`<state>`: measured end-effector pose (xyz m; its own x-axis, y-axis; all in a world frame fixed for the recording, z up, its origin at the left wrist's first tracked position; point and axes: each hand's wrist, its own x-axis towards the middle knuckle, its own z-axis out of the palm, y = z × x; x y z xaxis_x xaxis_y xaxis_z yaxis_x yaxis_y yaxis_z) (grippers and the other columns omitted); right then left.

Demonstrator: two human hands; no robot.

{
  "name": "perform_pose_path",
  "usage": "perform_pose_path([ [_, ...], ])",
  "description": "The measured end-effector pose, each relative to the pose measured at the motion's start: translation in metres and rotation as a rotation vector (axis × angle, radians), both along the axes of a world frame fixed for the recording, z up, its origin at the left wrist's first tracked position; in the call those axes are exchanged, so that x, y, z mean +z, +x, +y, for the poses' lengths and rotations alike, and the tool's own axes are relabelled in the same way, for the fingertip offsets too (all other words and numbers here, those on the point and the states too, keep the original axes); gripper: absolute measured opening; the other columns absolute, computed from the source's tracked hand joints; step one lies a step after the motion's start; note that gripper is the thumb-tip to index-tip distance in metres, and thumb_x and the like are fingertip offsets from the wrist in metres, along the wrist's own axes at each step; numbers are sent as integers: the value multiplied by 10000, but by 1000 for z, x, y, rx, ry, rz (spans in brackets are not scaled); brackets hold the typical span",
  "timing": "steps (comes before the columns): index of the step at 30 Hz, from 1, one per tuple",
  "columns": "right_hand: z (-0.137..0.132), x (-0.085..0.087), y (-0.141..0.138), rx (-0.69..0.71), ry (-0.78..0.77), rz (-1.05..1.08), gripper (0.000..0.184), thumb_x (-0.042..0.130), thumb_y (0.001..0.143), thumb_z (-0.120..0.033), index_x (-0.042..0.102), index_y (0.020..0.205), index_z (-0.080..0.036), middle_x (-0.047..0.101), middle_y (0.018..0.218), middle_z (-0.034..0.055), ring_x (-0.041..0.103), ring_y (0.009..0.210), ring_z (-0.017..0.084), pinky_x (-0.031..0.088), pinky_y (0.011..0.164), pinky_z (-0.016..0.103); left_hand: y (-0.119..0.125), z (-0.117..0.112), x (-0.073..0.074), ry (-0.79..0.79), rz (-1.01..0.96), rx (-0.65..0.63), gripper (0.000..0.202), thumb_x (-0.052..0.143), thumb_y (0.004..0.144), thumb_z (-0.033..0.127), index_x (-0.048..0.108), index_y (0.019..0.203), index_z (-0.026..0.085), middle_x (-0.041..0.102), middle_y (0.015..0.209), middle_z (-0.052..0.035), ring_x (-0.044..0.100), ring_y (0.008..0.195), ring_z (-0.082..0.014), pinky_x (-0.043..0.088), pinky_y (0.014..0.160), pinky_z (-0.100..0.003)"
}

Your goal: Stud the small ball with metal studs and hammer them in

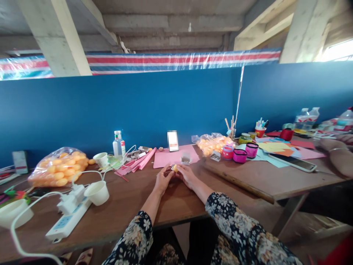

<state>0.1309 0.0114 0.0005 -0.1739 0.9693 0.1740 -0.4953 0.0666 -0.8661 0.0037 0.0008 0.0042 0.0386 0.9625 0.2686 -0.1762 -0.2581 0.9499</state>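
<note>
While in both hands (pixel 164 179) (pixel 188 175) a yellow piece (pixel 175 168), orange balls (pixel 61 170) in bags (pixel 65 151).

A white power strip (pixel 64 225) lies near left beside a white cup (pixel 99 195); plastic bottles (pixel 301 119) stand at far right.

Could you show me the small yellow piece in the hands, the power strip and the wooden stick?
Small yellow piece (pixel 175 168): head view, visible yellow side.
Power strip (pixel 64 223): head view, top face.
Wooden stick (pixel 239 183): head view, mid-length.

L hand (pixel 163 179) & R hand (pixel 188 176) tog. — fingers (pixel 181 170) bent, forearms (pixel 152 207) angled in
</note>
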Motion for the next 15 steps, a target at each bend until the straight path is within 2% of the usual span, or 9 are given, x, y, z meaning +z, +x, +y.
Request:
perform_pose_path([
  [10, 0, -1, 0, 81, 30, -37, 279, 660, 598, -325, 651, 827, -165, 636, 804, 35, 575, 692, 127, 468, 692, 281, -1, -1, 2, -14, 67, 25, 467, 694, 581, 307, 611, 1011, 144, 671, 867, -70, 613, 735, -167, 500, 670, -282],
  [15, -2, 2, 0, 69, -2, -38, 234, 651, 614, -317, 656, 777, -149, 630, 736, 28, 566, 621, 107, 467, 653, 267, -2, 4, -4, -56, 11, -3, 477, 685, 594, 327, 609, 1022, 131, 661, 936, -90, 614, 789, -183, 499, 703, -298],
])
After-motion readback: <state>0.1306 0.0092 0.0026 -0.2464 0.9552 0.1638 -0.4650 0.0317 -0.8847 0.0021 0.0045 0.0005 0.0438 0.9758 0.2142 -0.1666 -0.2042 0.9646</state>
